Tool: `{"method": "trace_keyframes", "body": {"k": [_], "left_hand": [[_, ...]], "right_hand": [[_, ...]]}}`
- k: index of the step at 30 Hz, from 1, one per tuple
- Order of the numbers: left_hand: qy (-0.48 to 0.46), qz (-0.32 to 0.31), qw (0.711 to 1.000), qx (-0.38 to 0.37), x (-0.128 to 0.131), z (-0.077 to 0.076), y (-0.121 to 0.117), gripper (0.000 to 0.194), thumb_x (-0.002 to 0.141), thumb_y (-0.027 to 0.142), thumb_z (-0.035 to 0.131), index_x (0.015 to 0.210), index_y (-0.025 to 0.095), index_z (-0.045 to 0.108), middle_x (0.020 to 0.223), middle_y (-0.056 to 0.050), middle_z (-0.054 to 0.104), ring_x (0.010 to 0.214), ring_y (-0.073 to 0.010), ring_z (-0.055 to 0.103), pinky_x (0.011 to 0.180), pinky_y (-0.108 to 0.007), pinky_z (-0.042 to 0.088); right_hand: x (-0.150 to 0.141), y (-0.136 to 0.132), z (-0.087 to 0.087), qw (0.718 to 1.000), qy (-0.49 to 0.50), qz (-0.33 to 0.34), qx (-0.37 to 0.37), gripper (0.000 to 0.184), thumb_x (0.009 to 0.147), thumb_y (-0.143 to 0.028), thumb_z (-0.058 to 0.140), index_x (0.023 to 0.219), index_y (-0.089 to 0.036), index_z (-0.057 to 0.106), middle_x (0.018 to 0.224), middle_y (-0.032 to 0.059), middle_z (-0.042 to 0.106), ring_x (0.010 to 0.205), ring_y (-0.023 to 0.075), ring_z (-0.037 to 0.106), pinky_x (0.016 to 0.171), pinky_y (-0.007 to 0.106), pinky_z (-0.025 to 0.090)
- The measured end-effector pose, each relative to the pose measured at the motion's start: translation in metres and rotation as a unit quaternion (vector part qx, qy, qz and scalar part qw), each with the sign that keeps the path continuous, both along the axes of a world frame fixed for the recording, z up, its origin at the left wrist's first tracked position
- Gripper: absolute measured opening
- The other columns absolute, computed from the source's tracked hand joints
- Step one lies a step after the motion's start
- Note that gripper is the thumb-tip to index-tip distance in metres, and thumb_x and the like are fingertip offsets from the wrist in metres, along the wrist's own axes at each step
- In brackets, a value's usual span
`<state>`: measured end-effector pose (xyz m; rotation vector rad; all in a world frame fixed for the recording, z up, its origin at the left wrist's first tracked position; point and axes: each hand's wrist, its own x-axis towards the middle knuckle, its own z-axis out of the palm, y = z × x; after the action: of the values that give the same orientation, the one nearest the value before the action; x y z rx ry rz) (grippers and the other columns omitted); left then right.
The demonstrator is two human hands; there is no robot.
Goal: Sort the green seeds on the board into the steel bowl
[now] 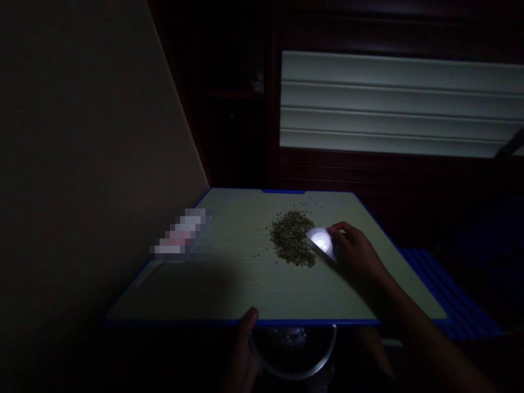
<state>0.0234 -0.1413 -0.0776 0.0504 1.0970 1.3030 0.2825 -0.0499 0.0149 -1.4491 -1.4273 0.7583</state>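
In the head view, a loose pile of small dark seed-like grains (291, 238) lies spread on a pale board with a blue rim (229, 295). My right hand (355, 248) pinches a thin, brightly lit white card (321, 239), whose edge meets the right side of the pile. Below the board's near edge, a round bowl with a shiny rim (305, 375) shows partly. My left hand (246, 349) is at the bowl's left side, thumb raised by the board edge and fingers hidden underneath. The bowl's inside is dark, with a few bright reflections.
At the board's left edge lies a pixelated packet (180, 234) with a pale strip below it. A wall (102, 136) rises close on the left. Behind are dark wooden furniture and a pale slatted panel (380, 103). Blue striped material (450, 295) is at the right.
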Motion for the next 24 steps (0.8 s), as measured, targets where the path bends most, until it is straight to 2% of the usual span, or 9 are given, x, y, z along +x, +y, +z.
{"method": "trace_keyframes", "body": {"k": [2, 5, 9, 11, 15, 19, 24], "left_hand": [[0.0, 0.0, 1.0, 0.006, 0.001, 0.0, 0.0, 0.058, 0.08, 0.029, 0.068, 0.136, 0.022, 0.052, 0.113, -0.008, 0.074, 0.119, -0.0267, 0.06, 0.11, -0.046, 0.034], [-0.002, 0.0, 1.0, 0.011, 0.003, 0.0, 0.001, 0.061, 0.08, 0.029, 0.068, 0.138, 0.021, 0.05, 0.112, -0.008, 0.074, 0.118, -0.027, 0.06, 0.109, -0.047, 0.035], [0.002, -0.001, 1.0, 0.003, 0.003, 0.001, 0.002, 0.055, 0.081, 0.028, 0.066, 0.134, 0.018, 0.055, 0.113, -0.01, 0.074, 0.116, -0.0288, 0.062, 0.107, -0.048, 0.038], [0.023, 0.01, 1.0, 0.005, 0.002, 0.0, 0.002, 0.055, 0.081, 0.029, 0.067, 0.134, 0.02, 0.055, 0.115, -0.009, 0.074, 0.117, -0.0284, 0.062, 0.108, -0.047, 0.037], [0.018, 0.01, 1.0, 0.02, 0.0, -0.003, 0.002, 0.062, 0.079, 0.029, 0.07, 0.138, 0.025, 0.05, 0.117, -0.004, 0.073, 0.121, -0.0248, 0.059, 0.109, -0.041, 0.037], [-0.031, -0.025, 0.999, 0.003, 0.0, -0.007, 0.002, 0.064, 0.081, 0.029, 0.068, 0.141, 0.021, 0.047, 0.12, -0.008, 0.071, 0.12, -0.0276, 0.06, 0.107, -0.045, 0.039], [-0.018, -0.018, 1.0, 0.014, 0.0, -0.01, 0.001, 0.065, 0.08, 0.03, 0.07, 0.14, 0.022, 0.048, 0.122, -0.009, 0.07, 0.118, -0.029, 0.06, 0.108, -0.048, 0.037]], "right_hand": [[0.01, 0.012, 0.005, 1.0, 0.013, -0.006, -0.011, 0.036, 0.087, -0.055, 0.055, 0.091, -0.019, 0.059, 0.059, -0.0026, 0.054, 0.047, 0.0115, 0.041, 0.042, 0.022, 0.028], [0.023, 0.024, 0.012, 0.999, 0.024, 0.041, -0.003, 0.038, 0.082, -0.055, 0.063, 0.095, -0.019, 0.061, 0.061, -0.002, 0.055, 0.049, 0.0112, 0.042, 0.044, 0.022, 0.028], [0.035, 0.034, 0.005, 0.995, 0.034, 0.092, -0.027, 0.043, 0.076, -0.053, 0.07, 0.101, -0.018, 0.062, 0.066, 0.0007, 0.063, 0.05, 0.0126, 0.047, 0.048, 0.025, 0.034], [0.04, 0.036, -0.004, 0.996, 0.038, 0.076, -0.017, 0.043, 0.08, -0.055, 0.063, 0.1, -0.018, 0.063, 0.068, 0.0019, 0.064, 0.05, 0.0131, 0.048, 0.048, 0.026, 0.034], [0.045, 0.035, -0.016, 0.997, 0.012, 0.077, -0.007, 0.032, 0.078, -0.047, 0.067, 0.086, -0.016, 0.066, 0.078, 0.004, 0.067, 0.066, 0.0164, 0.056, 0.061, 0.028, 0.04], [0.044, 0.032, -0.015, 0.998, -0.002, 0.07, -0.003, 0.026, 0.08, -0.042, 0.062, 0.084, -0.017, 0.065, 0.075, 0.0029, 0.065, 0.067, 0.0164, 0.055, 0.061, 0.028, 0.038], [0.044, 0.029, -0.014, 0.997, -0.022, 0.071, -0.014, 0.018, 0.08, -0.035, 0.059, 0.08, -0.018, 0.06, 0.066, -0.0012, 0.058, 0.058, 0.0134, 0.048, 0.054, 0.025, 0.032]]}}
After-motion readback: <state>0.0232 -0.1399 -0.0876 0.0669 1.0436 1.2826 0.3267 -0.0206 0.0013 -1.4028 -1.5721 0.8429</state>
